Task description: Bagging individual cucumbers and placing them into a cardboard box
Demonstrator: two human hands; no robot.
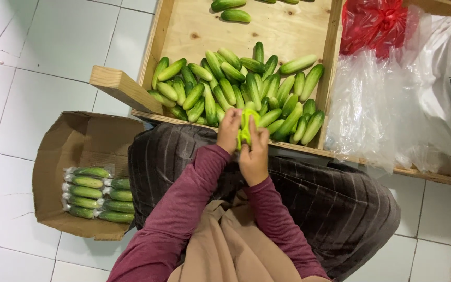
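Left hand [229, 130]: raised at the wooden tray's [155, 39] near edge, grip closed on the bright green piece [245, 128].
Right hand [254, 156]: just beside it — fingers pinching the same piece from below.
Loose cucumbers [236, 89]: heaped along the tray's near edge.
Wrapped cucumbers [97, 193]: rows in clear film inside the cardboard box [53, 156] on the floor.
Clear bags [371, 104]: past the tray's right edge — a red bag [374, 23] above them.

Cucumbers [236, 86] lying in wooden tray [184, 31] ahead; cardboard box [53, 151] sitting left, holding wrapped cucumber packs [97, 193]; plastic bags [392, 94] lying right.
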